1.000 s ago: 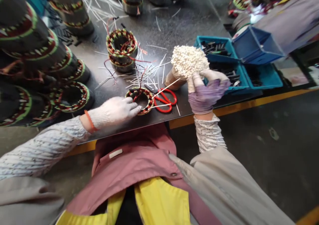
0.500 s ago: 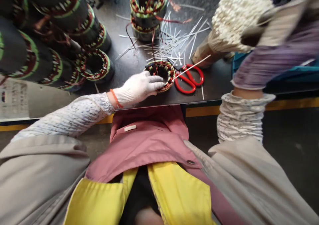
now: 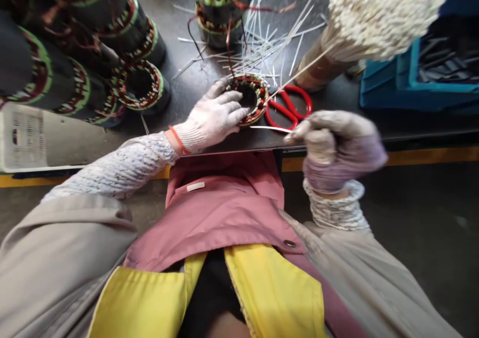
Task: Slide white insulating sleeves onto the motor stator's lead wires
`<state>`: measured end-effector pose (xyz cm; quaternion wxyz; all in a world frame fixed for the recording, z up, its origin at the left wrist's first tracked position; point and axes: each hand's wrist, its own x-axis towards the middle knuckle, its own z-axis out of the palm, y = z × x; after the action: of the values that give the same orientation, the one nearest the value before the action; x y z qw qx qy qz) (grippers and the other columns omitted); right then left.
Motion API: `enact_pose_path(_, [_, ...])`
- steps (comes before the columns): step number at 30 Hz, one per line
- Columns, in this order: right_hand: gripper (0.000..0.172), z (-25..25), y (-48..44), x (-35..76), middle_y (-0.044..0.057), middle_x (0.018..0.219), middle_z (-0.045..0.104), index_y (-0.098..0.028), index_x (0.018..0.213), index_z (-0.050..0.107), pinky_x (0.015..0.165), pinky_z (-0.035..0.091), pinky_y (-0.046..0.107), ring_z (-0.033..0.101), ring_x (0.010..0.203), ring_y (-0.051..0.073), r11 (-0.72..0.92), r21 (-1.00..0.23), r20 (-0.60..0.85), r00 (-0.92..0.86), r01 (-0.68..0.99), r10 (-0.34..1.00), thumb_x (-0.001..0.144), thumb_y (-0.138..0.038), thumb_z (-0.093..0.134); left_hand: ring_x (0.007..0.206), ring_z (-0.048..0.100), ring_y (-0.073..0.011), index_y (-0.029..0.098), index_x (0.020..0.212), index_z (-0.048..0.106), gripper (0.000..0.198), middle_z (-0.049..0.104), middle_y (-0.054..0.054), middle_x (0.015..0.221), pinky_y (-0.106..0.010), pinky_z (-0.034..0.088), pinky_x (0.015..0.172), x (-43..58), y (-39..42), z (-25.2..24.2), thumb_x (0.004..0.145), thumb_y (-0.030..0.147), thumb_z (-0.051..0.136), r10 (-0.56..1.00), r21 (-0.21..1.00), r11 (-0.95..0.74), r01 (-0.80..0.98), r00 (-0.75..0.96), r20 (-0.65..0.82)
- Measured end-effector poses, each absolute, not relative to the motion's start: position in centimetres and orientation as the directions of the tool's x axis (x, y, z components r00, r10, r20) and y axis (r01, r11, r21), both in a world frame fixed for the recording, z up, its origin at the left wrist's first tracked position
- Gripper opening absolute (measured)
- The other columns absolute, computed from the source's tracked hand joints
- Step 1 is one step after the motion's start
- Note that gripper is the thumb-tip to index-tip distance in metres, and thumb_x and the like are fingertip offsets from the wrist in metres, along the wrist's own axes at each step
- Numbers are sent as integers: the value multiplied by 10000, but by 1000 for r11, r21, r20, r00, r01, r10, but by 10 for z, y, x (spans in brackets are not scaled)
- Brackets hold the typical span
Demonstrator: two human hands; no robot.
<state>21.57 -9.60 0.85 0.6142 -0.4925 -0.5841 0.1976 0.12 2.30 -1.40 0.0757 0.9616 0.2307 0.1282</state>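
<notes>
My left hand (image 3: 213,116), in a white knit glove with an orange band at the wrist, lies across the rim of a flat wound stator (image 3: 258,91) with red and green windings. My right hand (image 3: 333,143), in a glove with a purple cuff, pinches a white cable tie (image 3: 271,128) just above the table's front edge. Beside that tie are red-handled scissors (image 3: 299,101). A dense bundle of white cable ties (image 3: 381,16) in a brown paper wrapper is at the top right, out of my right hand.
Several large wound stators (image 3: 86,18) lie stacked at the left, and another (image 3: 220,13) stands upright at the back. Loose white cable ties (image 3: 269,48) are scattered on the dark table (image 3: 337,101). A blue crate (image 3: 389,91) holds dark parts at the right.
My right hand has come down and left, away from the bundle, and now pinches a single tie. My left hand stays on the stator, and the view has shifted slightly.
</notes>
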Motion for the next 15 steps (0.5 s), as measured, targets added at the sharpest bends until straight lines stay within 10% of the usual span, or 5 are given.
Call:
enact_pose_path(5, [188, -16, -109, 200, 56, 1004, 702, -253, 1105, 664, 758, 654, 408, 726, 860, 211, 418, -756, 605, 295, 503, 739, 974, -364, 586, 1327, 497, -290, 149, 1326, 580, 433, 659, -83, 1268, -569, 198, 1226, 5, 21, -17, 982, 402, 509, 512, 143, -858, 494, 843, 164])
enact_pose_path(11, [337, -38, -140, 210, 47, 1128, 719, -263, 1175, 643, 863, 634, 287, 712, 1029, 160, 655, -500, 705, -174, 566, 688, 914, -57, 591, 1249, 568, -307, 174, 1269, 642, 422, 686, -100, 1214, -567, 321, 1155, 7, 23, -18, 926, 408, 569, 541, 181, -840, 511, 809, 228])
enact_pose_path(15, [329, -52, -130, 196, 34, 1082, 722, -241, 1157, 655, 812, 641, 270, 727, 952, 151, 656, -581, 749, 2, 483, 662, 903, -39, 605, 1245, 570, -315, 189, 1233, 670, 408, 687, -106, 1205, -562, 326, 1145, 12, 23, -17, 900, 409, 585, 580, 232, -812, 536, 784, 221])
